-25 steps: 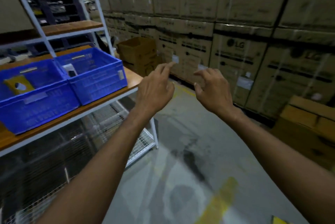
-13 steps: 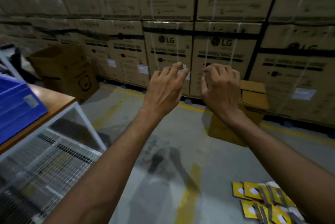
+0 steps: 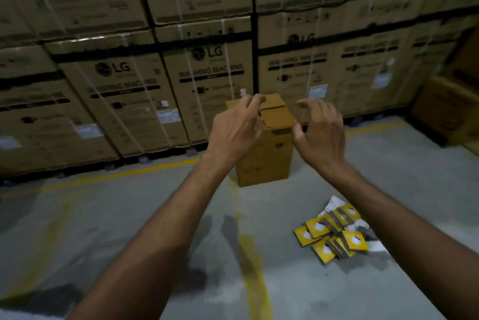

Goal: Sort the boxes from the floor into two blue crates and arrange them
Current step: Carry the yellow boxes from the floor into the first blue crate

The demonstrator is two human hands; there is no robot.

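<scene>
Grey floor (image 3: 103,216) before stacked cartons (image 3: 124,91); left hand (image 3: 233,130) and right hand (image 3: 321,133) hover relaxed, empty.

Head-worn, facing forward-down, apparently standing height

Yellow boxes (image 3: 327,235) partly behind right forearm (image 3: 404,226); labels (image 3: 89,131) on stacked cartons (image 3: 124,91) blurred.

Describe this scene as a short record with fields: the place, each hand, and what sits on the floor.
place: warehouse, grey floor with a yellow line
left hand: raised, fingers loosely curled, holds nothing
right hand: raised, fingers loosely curled, holds nothing
small yellow boxes: jumbled pile on the floor, beside the right forearm
brown carton: upright on the floor, beyond the hands
background: wall of stacked washing machine cartons
</scene>
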